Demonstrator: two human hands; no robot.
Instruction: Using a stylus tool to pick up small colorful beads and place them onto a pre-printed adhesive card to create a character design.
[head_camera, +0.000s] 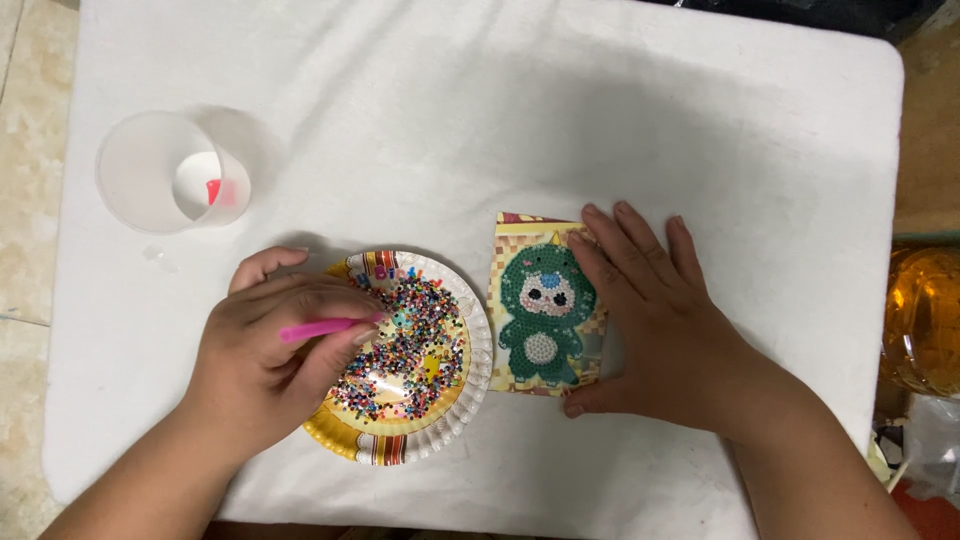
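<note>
On the white table (480, 120), left hand (265, 365) grips a pink pen (320, 328); right hand (655, 320) lies flat on the dinosaur card (543, 305).

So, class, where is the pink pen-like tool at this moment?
In the head view, the pink tool is in the left hand, its tip over the paper plate of coloured beads, left of the picture card.

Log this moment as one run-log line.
left hand: holds pink pen over bead plate | right hand: flat on dinosaur card | plastic cup: apart
</note>
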